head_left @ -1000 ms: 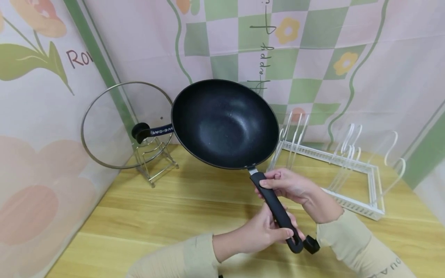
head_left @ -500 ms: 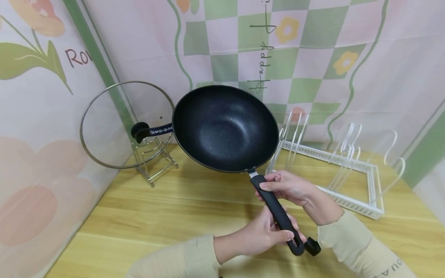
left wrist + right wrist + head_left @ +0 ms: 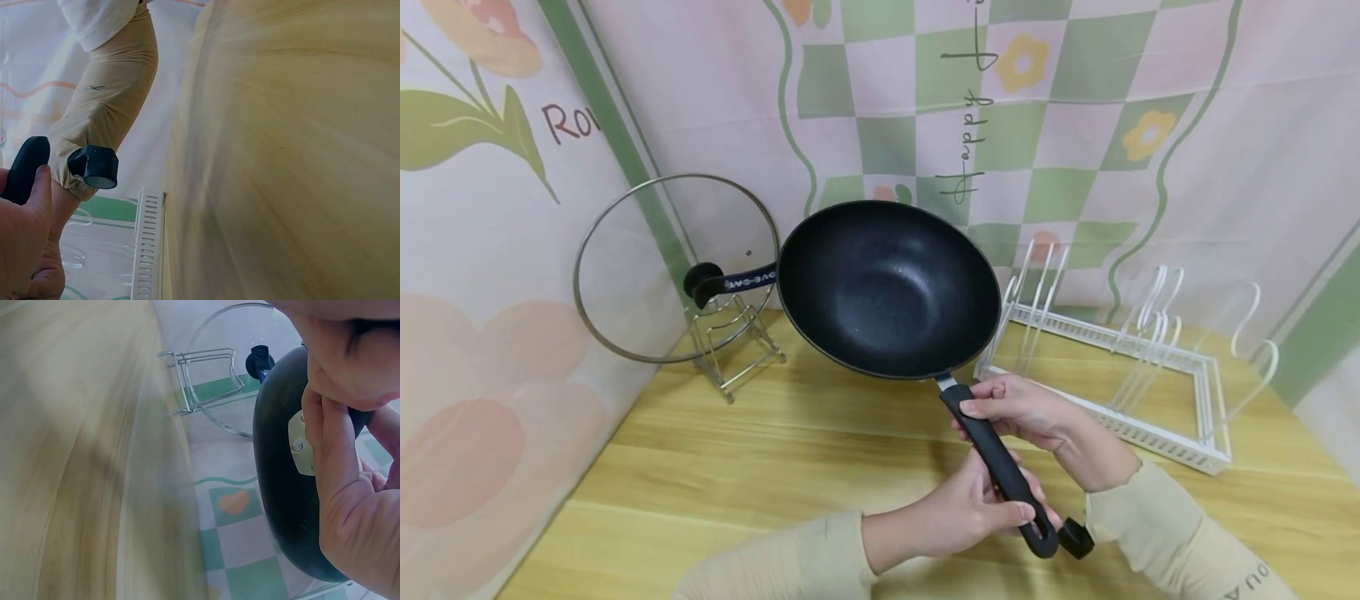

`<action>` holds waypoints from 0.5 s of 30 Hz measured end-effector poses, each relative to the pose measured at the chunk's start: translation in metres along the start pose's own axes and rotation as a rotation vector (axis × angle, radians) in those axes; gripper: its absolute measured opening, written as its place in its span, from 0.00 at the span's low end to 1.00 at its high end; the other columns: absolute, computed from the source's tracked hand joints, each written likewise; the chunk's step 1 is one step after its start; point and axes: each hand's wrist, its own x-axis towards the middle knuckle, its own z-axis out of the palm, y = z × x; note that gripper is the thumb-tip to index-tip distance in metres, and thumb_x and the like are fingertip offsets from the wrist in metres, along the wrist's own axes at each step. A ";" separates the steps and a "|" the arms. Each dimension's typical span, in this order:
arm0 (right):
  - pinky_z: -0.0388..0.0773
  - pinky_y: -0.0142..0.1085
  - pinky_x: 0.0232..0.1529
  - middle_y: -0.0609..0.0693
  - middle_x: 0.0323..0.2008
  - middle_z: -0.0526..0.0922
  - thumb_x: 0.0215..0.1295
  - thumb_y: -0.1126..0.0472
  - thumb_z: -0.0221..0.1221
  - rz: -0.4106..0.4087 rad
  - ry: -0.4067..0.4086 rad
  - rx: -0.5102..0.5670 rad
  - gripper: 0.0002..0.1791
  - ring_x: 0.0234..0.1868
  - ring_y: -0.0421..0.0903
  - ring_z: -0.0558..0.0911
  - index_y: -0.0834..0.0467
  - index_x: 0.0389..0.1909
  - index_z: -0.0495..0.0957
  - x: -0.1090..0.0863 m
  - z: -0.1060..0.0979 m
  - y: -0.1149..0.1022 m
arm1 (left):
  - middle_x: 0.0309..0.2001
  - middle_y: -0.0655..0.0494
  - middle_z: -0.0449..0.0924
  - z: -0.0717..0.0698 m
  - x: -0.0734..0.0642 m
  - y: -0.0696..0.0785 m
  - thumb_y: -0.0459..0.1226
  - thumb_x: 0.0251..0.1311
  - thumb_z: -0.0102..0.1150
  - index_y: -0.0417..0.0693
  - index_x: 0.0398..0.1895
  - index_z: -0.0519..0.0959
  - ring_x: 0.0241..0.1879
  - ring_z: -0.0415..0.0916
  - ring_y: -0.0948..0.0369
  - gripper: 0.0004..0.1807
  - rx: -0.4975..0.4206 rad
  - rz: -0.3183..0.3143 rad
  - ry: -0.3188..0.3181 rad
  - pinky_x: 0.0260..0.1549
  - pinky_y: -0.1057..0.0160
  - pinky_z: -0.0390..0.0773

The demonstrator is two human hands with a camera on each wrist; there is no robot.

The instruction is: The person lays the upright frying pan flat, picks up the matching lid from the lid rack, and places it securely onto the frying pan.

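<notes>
A black wok (image 3: 887, 287) is held above the table with its dark inside toward the head camera. My right hand (image 3: 1026, 408) grips its black handle (image 3: 992, 454) near the pan, thumb on top. Close to the handle's looped end, my left hand (image 3: 955, 512) holds it with the thumb along the upper side. In the right wrist view, the wok's underside (image 3: 281, 469) shows beside the fingers, with a riveted metal bracket (image 3: 300, 444). The left wrist view shows only part of the handle (image 3: 28, 169) by the left fingers.
Behind the wok on the left, a glass lid (image 3: 625, 267) with a black upright knob handle (image 3: 707, 283) stands in a wire rack (image 3: 730, 358). A white rack (image 3: 1202, 400) with upright dividers stands at right. Patterned cloth (image 3: 895, 75) hangs behind the wooden table (image 3: 715, 467).
The wok has sunk slightly, and its far rim is lower against the patterned cloth. Both hands keep their grip on the handle; the lid and racks stay put.
</notes>
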 end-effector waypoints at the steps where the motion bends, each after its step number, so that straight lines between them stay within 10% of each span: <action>1: 0.84 0.34 0.48 0.49 0.36 0.89 0.77 0.67 0.53 0.001 0.003 0.000 0.12 0.40 0.42 0.87 0.59 0.39 0.85 0.000 0.000 0.000 | 0.58 0.11 0.56 0.000 0.000 0.000 0.16 0.70 0.42 0.33 0.59 0.55 0.61 0.60 0.20 0.19 0.002 -0.003 -0.002 0.59 0.58 0.77; 15: 0.85 0.33 0.46 0.50 0.36 0.89 0.77 0.67 0.53 0.021 0.013 0.006 0.11 0.39 0.41 0.87 0.59 0.38 0.85 0.000 0.001 0.004 | 0.59 0.12 0.58 0.001 -0.001 -0.004 0.18 0.72 0.43 0.26 0.60 0.53 0.62 0.60 0.22 0.18 -0.020 -0.025 0.018 0.59 0.57 0.77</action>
